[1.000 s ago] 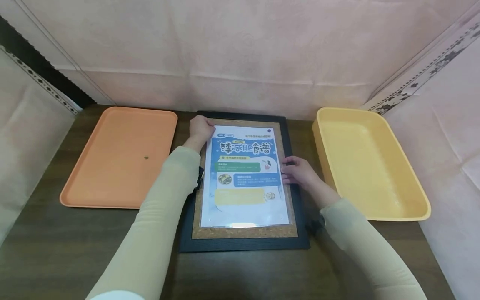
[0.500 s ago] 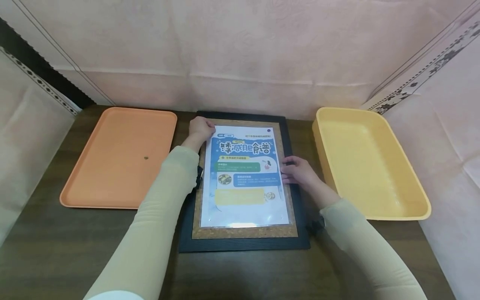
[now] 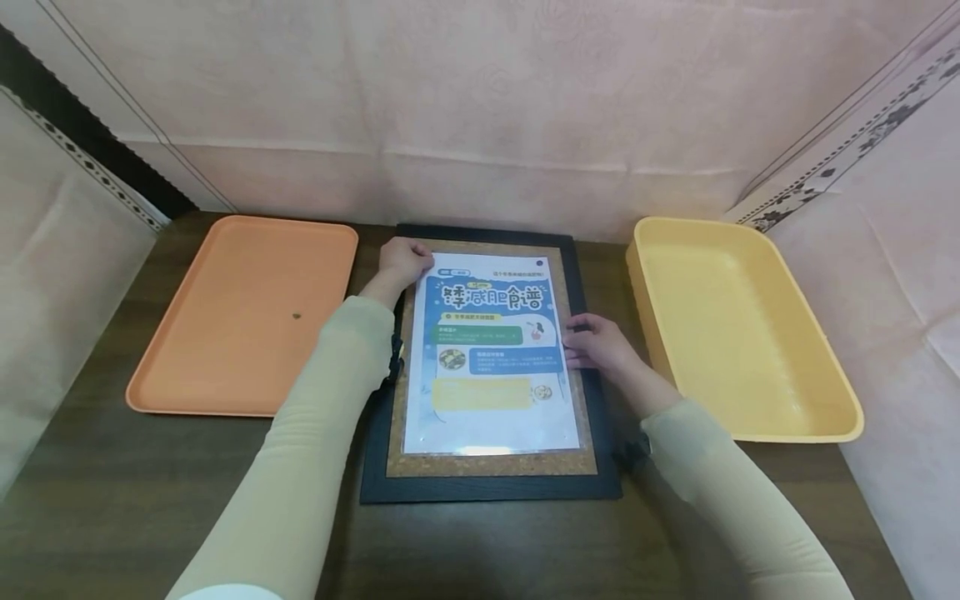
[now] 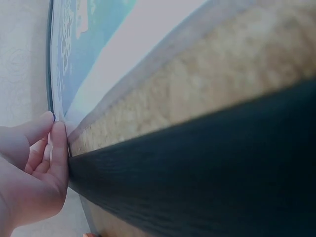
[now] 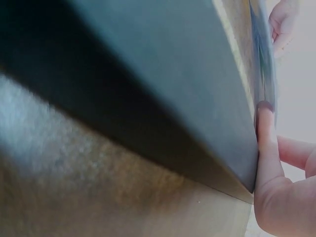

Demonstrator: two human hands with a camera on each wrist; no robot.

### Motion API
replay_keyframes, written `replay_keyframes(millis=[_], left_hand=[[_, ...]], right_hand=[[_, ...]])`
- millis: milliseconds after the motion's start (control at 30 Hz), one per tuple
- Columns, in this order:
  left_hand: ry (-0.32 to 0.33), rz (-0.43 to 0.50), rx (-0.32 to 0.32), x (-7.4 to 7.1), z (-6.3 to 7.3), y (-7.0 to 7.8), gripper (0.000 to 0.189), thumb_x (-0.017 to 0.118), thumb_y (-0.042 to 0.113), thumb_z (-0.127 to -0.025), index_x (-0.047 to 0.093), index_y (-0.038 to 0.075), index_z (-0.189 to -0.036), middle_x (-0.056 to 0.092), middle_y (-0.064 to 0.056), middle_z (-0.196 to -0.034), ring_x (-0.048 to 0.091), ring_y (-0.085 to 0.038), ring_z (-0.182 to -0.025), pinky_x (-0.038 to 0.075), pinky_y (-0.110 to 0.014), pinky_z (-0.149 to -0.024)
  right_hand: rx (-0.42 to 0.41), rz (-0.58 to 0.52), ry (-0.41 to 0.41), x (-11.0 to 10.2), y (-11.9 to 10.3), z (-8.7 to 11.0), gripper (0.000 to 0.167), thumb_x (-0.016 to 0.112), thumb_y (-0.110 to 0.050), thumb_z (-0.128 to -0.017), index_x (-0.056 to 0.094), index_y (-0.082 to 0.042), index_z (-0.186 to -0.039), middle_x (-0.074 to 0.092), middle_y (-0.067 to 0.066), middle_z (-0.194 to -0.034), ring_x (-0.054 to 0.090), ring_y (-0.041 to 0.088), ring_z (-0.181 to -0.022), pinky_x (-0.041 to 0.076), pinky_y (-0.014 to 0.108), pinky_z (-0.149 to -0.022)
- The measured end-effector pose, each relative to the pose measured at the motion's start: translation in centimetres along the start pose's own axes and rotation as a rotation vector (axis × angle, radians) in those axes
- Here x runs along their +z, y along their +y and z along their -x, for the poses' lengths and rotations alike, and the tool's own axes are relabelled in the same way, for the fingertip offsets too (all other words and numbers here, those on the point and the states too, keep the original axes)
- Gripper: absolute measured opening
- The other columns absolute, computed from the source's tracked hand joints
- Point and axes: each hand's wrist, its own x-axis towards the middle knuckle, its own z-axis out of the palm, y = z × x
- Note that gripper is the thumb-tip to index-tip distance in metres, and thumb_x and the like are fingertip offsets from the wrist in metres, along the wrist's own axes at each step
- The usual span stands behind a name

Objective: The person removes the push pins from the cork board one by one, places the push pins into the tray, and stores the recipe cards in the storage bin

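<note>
A laminated sheet (image 3: 487,429) with a blue and white print lies on a cork board (image 3: 420,467) in a black frame (image 3: 487,490). At the sheet's upper left corner, my left hand (image 3: 402,262) pinches a tiny dark blue thing, apparently a pushpin (image 4: 54,117), mostly hidden by the thumb and index finger. A dark blue round pin (image 3: 539,263) marks the upper right corner. My right hand (image 3: 596,343) rests with extended fingers on the right edge of the sheet; in the right wrist view a fingertip (image 5: 265,111) touches that edge.
An orange tray (image 3: 225,333) sits to the left, with a small dark speck-like piece (image 3: 296,316) on it. To the right stands a deep yellow bin (image 3: 742,333). Pinkish cloth (image 3: 487,92) closes off the back and sides of the dark wooden table (image 3: 480,550).
The head view has shifted very slightly. Both hands stay at the same places on the sheet; nothing else has visibly moved.
</note>
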Motion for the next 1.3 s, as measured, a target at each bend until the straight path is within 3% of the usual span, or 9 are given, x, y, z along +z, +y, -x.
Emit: replay_keyframes(millis=[233,500,700,800,900,1100,1300], left_hand=[[0.002,0.028,-0.001,-0.7,-0.2,-0.4,0.025,0.055,0.022,-0.094,0.064,0.008,-0.112,0.059,-0.010,-0.110,0.054,-0.024,-0.098,0.049,-0.035,-0.088],[0.019,0.188,-0.031,-2.1,0.1,-1.0,0.030,0.052,0.025,-0.096,0.061,0.007,-0.118,0.059,-0.011,-0.108,0.058,-0.020,-0.090,0.052,-0.028,-0.086],[0.036,0.319,-0.026,-4.3,0.3,-1.8,0.033,0.051,0.024,-0.097,0.057,0.005,-0.124,0.054,-0.012,-0.119,0.057,-0.018,-0.095,0.048,-0.028,-0.095],[0.029,0.362,-0.018,-5.7,0.5,-1.7,0.037,0.051,0.024,-0.096,0.055,0.004,-0.127,0.052,-0.009,-0.117,0.056,-0.013,-0.091,0.047,-0.027,-0.096],[0.026,0.394,-0.024,-7.1,1.0,-1.6,0.039,0.051,0.023,-0.096,0.053,0.002,-0.128,0.051,-0.004,-0.107,0.055,-0.010,-0.086,0.049,-0.023,-0.091],[0.015,0.473,-0.035,-9.3,1.6,-2.6,0.040,0.051,0.019,-0.096,0.049,-0.004,-0.129,0.049,0.002,-0.095,0.052,-0.006,-0.080,0.050,-0.010,-0.069],[0.013,0.452,-0.049,-11.4,2.5,-4.7,0.037,0.050,0.019,-0.096,0.049,-0.004,-0.125,0.052,0.004,-0.089,0.055,0.000,-0.074,0.051,-0.012,-0.070]], right_hand=[[-0.004,0.017,-0.009,0.3,-0.4,0.0,0.043,0.056,-0.022,-0.094,0.042,-0.010,-0.133,0.061,0.017,-0.115,0.069,0.017,-0.085,0.055,0.027,-0.076],[0.004,0.007,-0.024,0.5,-0.7,0.1,0.043,0.056,-0.021,-0.094,0.042,-0.010,-0.133,0.061,0.017,-0.114,0.069,0.016,-0.084,0.056,0.027,-0.075],[-0.009,0.022,-0.029,0.6,-0.6,0.1,0.044,0.056,-0.023,-0.094,0.042,-0.010,-0.133,0.061,0.017,-0.115,0.069,0.017,-0.085,0.055,0.027,-0.077],[-0.007,0.028,-0.026,0.5,-0.5,0.1,0.045,0.056,-0.023,-0.094,0.041,-0.010,-0.134,0.060,0.016,-0.116,0.069,0.017,-0.086,0.055,0.027,-0.077],[-0.006,0.025,-0.031,0.4,-0.4,0.1,0.045,0.056,-0.023,-0.094,0.041,-0.010,-0.135,0.060,0.017,-0.116,0.069,0.017,-0.087,0.055,0.028,-0.078],[-0.007,0.024,-0.038,-0.1,-0.1,0.0,0.046,0.056,-0.023,-0.094,0.040,-0.009,-0.135,0.060,0.017,-0.116,0.069,0.017,-0.087,0.055,0.027,-0.078],[-0.005,0.029,-0.032,-0.3,0.0,0.2,0.047,0.056,-0.023,-0.094,0.039,-0.009,-0.136,0.059,0.017,-0.117,0.069,0.017,-0.087,0.055,0.026,-0.078]])
